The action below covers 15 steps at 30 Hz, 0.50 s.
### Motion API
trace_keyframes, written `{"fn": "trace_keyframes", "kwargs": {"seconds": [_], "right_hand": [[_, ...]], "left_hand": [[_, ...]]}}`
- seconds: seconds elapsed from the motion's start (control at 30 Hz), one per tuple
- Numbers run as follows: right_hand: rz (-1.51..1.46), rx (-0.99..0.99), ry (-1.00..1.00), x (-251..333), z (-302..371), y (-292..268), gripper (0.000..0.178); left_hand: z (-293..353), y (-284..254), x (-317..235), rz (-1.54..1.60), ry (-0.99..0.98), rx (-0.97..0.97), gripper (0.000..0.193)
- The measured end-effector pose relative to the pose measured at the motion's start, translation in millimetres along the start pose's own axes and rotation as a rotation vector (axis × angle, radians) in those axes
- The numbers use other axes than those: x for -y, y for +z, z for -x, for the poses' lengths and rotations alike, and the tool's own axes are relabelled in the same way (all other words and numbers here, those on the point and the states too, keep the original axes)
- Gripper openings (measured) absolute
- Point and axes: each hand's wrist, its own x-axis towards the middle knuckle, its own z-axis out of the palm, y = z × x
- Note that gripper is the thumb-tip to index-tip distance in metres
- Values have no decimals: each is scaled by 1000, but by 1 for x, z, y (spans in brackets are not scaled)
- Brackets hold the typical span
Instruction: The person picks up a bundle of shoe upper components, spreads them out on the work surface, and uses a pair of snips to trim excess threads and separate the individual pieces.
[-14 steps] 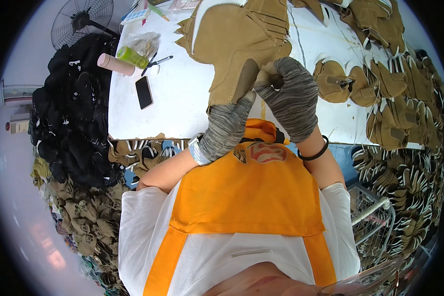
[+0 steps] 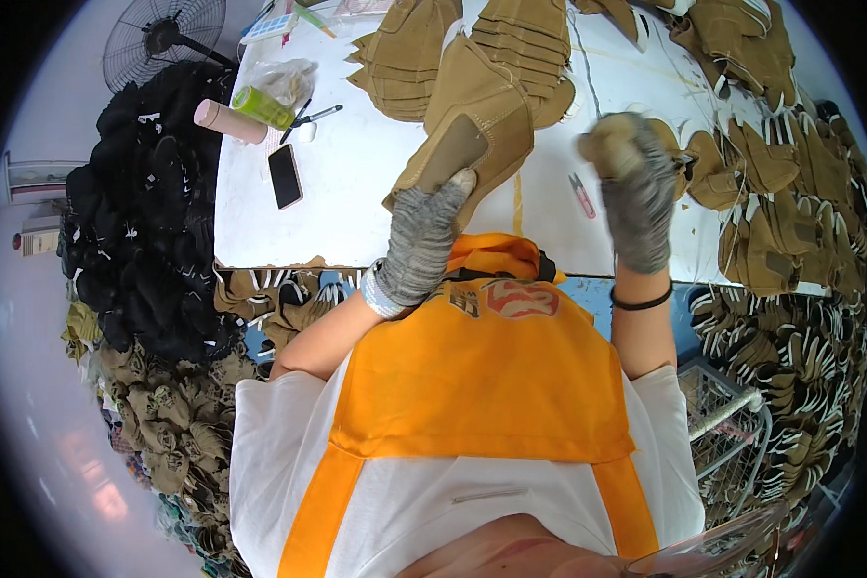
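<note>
My left hand is closed on a tan piece over the white table; a firm, flat grip should avoid creases; my right hand looks curled, too blurred to tell its hold; red snips lie beside it; tan stacks lie beyond.

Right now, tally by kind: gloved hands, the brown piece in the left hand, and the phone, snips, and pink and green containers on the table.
Left gloved hand, right gloved hand: 2
Brown piece: 1
Phone: 1
Snips: 1
Pink container, green container: 2
Total: 7
</note>
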Motion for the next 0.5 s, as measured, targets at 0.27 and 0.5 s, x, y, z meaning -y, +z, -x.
{"fn": "trace_keyframes", "kwargs": {"seconds": [0.27,0.5], "right_hand": [[1495,89,509,-193,49,-127,37],[1413,-20,716,-274,54,-150,30]], "left_hand": [[10,-23,-14,364,-275,31,47],[14,-31,10,-154,51,118,59]]}}
